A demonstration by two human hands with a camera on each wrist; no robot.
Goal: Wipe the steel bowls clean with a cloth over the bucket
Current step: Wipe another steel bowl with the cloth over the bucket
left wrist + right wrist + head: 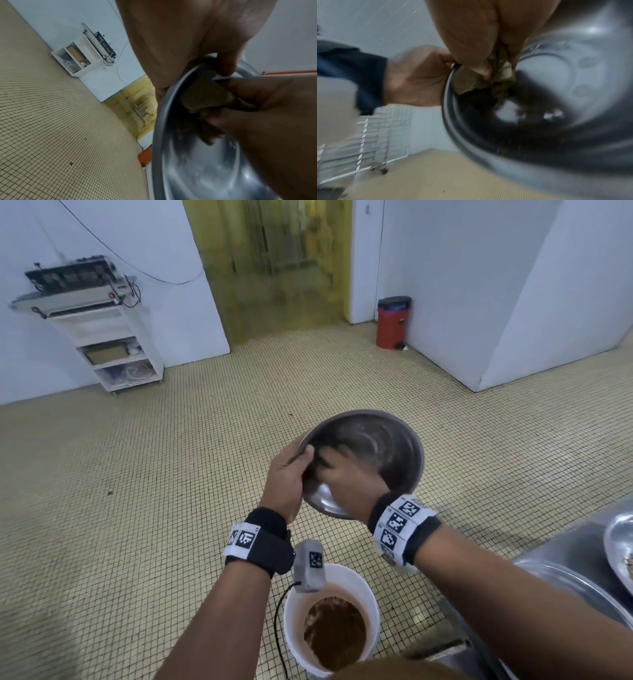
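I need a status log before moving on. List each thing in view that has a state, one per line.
Round steel bowl: held up, tilted, streaky inside.
Crumpled brownish cloth: bunched against the bowl's inner wall.
Left hand: grips the bowl's rim.
Right hand: inside the bowl, holds the cloth.
White plastic bucket: upright on the floor, brown residue inside.
Red pedal bin: lid closed.

White shelf cart (113, 350) against left wall, dark machine (73, 277) on top, black cable (130, 268) strung along wall. Yellow strip-curtain doorway (274, 268) centre. Red pedal bin with black lid (393, 321) near right wall. Beige small-tile floor (171, 474). Steel counter (575, 546) at right, probably.
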